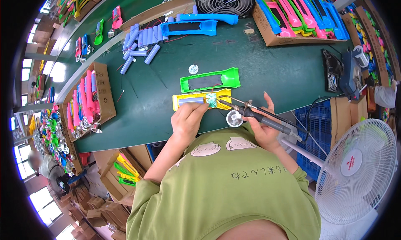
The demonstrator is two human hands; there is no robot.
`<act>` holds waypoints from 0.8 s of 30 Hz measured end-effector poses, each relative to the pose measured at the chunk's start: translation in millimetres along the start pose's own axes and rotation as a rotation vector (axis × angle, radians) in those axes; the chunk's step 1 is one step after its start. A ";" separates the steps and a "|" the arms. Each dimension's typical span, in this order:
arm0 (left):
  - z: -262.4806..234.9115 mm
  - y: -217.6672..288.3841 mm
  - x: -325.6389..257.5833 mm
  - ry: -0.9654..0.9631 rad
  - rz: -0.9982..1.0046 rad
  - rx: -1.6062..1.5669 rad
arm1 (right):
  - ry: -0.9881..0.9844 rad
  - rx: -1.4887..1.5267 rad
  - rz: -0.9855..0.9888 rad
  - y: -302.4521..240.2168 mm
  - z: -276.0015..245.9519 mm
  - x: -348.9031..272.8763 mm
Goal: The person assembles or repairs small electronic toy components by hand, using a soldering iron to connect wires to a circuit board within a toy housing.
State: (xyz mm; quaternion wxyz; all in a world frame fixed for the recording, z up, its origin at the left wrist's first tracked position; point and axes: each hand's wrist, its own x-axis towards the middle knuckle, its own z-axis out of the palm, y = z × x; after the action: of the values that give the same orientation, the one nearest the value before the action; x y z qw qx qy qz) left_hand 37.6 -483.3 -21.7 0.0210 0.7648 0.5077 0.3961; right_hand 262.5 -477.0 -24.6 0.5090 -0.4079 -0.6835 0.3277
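My left hand (188, 121) is closed in a pinch at the near edge of a yellow plastic flashlight housing (177, 96); whatever the fingertips hold is hidden. Inside the housing lie a lilac cylindrical battery (190, 101) and a small green circuit board (211, 99). My right hand (266, 129) grips a soldering iron (267, 121) with a thin feed tube clamped along it. The iron's tip points left and reaches the board. Beside the iron sits a clear round cup-shaped part (234, 119). A green housing (231, 78) lies just beyond the yellow one.
Lilac batteries (146, 37) and blue housings (188, 27) lie at the back, near a black fan (225, 2). Cartons of coloured housings stand back right (284, 40) and left (107, 91). A soldering station (351, 79) is at the right edge, a white fan (355, 169) near right.
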 end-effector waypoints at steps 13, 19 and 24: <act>1.3 2.5 6.6 -0.150 0.118 0.141 | 0.110 0.091 0.068 3.6 11.5 -8.1; 0.4 2.7 9.2 -0.180 0.135 0.162 | 0.140 0.093 0.070 3.8 13.3 -9.1; -1.9 2.8 8.7 -0.272 0.146 0.157 | 0.122 0.104 0.078 1.3 12.9 -9.5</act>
State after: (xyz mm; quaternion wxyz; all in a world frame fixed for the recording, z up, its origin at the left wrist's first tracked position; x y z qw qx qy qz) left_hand 40.1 -478.4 -14.1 0.0007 0.8456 0.4725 0.2485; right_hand 251.8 -485.3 -33.2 0.5572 -0.4265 -0.6165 0.3570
